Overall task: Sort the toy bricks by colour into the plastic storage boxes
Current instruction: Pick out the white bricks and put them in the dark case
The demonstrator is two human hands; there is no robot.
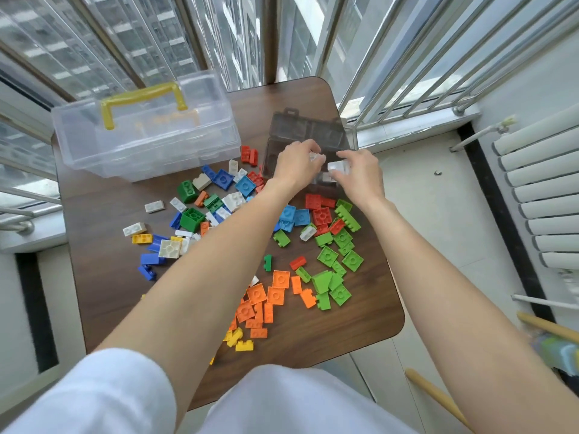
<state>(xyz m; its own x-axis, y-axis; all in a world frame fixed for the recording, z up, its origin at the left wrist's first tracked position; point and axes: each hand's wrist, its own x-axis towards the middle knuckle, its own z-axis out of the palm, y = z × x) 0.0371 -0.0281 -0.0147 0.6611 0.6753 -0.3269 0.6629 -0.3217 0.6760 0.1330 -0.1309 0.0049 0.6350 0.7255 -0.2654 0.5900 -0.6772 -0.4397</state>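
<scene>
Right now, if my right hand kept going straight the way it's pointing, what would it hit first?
The right hand, holding a white brick, points up and left over the smoky compartment box. It would probably meet the left hand first, close beside it; depth between them is unclear.

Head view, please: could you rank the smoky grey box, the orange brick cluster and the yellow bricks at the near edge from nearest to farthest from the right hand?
From the right hand:
1. Smoky grey box, directly under it.
2. Orange brick cluster, mid-table, towards the person.
3. Yellow bricks, by the table's near edge.
</scene>
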